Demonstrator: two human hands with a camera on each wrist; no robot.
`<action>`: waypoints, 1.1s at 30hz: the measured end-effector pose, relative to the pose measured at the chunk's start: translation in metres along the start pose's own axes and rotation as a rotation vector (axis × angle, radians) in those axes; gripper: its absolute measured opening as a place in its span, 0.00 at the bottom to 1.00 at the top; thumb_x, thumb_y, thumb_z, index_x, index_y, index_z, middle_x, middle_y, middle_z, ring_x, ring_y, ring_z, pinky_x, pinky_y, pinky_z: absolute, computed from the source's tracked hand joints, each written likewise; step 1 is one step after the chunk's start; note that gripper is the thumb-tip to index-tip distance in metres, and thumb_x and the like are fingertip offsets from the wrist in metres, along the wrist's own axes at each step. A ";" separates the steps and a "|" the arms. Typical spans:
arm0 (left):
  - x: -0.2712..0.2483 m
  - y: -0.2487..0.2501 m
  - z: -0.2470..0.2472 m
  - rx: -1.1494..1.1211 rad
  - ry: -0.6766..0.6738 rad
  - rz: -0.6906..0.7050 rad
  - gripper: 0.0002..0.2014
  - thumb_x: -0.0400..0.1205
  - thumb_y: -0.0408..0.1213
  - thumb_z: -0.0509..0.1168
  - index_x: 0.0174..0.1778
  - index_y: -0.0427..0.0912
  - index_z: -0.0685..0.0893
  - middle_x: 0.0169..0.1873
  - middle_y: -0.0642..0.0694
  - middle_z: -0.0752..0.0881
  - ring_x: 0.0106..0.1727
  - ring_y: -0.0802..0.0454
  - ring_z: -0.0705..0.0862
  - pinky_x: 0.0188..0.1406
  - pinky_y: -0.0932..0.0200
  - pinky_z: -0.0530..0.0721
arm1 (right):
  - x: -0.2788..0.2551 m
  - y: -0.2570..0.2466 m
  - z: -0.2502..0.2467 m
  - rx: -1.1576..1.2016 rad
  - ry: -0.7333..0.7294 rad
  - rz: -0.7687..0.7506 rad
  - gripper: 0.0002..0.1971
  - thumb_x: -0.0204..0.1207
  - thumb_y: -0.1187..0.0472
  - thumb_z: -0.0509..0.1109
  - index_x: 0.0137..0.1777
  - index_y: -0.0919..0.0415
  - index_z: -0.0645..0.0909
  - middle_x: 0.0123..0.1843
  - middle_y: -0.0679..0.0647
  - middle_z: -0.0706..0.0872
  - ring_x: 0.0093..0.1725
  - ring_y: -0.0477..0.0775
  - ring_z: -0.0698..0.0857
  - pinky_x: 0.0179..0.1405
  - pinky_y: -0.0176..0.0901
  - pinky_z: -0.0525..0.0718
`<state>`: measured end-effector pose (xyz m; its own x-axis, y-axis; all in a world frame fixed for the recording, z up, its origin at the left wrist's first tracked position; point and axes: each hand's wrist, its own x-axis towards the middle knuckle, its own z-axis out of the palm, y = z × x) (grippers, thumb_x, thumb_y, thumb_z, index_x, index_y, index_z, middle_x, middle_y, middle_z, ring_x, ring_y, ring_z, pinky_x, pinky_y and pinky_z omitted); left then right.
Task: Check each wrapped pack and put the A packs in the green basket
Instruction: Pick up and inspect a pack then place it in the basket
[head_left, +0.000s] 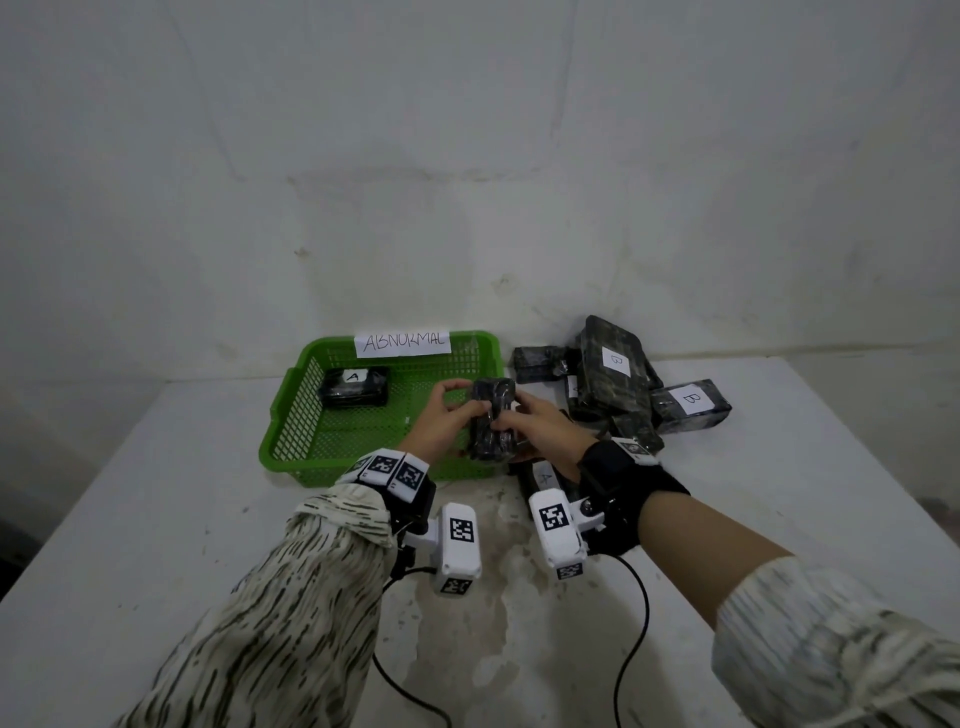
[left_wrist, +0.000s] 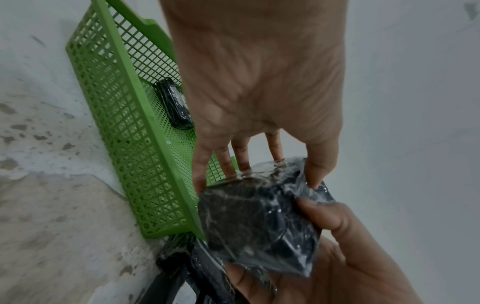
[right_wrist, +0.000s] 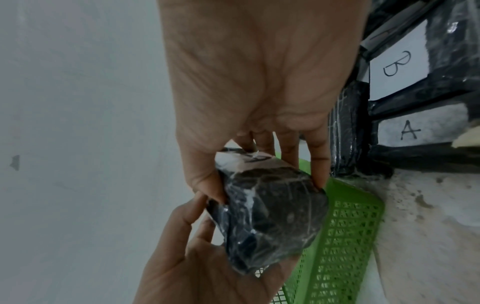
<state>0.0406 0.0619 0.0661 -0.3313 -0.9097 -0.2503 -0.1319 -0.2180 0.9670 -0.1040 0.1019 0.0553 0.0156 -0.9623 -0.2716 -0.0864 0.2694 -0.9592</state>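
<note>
On the pale, stained surface (head_left: 156, 519), towards the left, sits the green basket (head_left: 291, 410), a mesh tray with a paper sign reading "ABNORMAL" (head_left: 402, 343) fixed to its far wall. Inside it, in the far left corner, lies one black wrapped pack with an A label (head_left: 355, 387).

Over the basket's right edge, both hands hold a dark film-wrapped pack (head_left: 491, 421) up off the surface. The left hand (head_left: 441, 423) grips its left side, fingers (left_wrist: 242, 156) curled along one face and the thumb pressing the film at an edge. The right hand (head_left: 540, 426) grips its right side, fingers (right_wrist: 318, 156) wrapped over the far face and the thumb on the near one. In the right wrist view a white label shows on the face turned away from the head camera; its letter is mostly hidden by the fingers and cannot be read.

Just below the right hand, a pack with an A label (head_left: 543, 478) lies on the surface, partly hidden by the wrist. Right of the basket is a loose heap of wrapped packs (head_left: 613, 384): a large one labelled B (head_left: 615, 361) leans on top, a smaller one labelled B (head_left: 691, 402) lies at the right, and an unlabelled-looking one (head_left: 540, 364) lies next to the basket's far right corner.
</note>
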 end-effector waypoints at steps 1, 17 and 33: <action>-0.002 0.000 -0.001 0.011 -0.003 0.005 0.18 0.80 0.31 0.66 0.64 0.45 0.69 0.59 0.35 0.81 0.53 0.41 0.83 0.41 0.50 0.86 | -0.001 0.000 0.000 0.006 -0.006 0.003 0.24 0.77 0.61 0.69 0.74 0.52 0.73 0.62 0.62 0.86 0.59 0.60 0.86 0.58 0.59 0.84; 0.007 -0.008 0.000 0.140 0.214 0.199 0.14 0.78 0.24 0.65 0.42 0.52 0.76 0.58 0.34 0.77 0.51 0.41 0.81 0.35 0.55 0.84 | 0.001 -0.002 0.002 0.087 0.115 -0.083 0.36 0.81 0.53 0.67 0.84 0.52 0.52 0.73 0.55 0.74 0.65 0.49 0.75 0.54 0.40 0.77; 0.000 -0.008 -0.001 -0.308 0.128 -0.055 0.27 0.83 0.41 0.61 0.77 0.49 0.58 0.69 0.37 0.73 0.61 0.38 0.79 0.50 0.45 0.84 | 0.007 -0.007 0.002 0.048 0.287 -0.239 0.04 0.77 0.64 0.72 0.48 0.59 0.78 0.31 0.51 0.79 0.28 0.44 0.77 0.31 0.35 0.73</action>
<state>0.0422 0.0628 0.0586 -0.2092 -0.9264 -0.3130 0.1488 -0.3465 0.9262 -0.1010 0.0934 0.0599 -0.2504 -0.9680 -0.0133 -0.0671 0.0311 -0.9973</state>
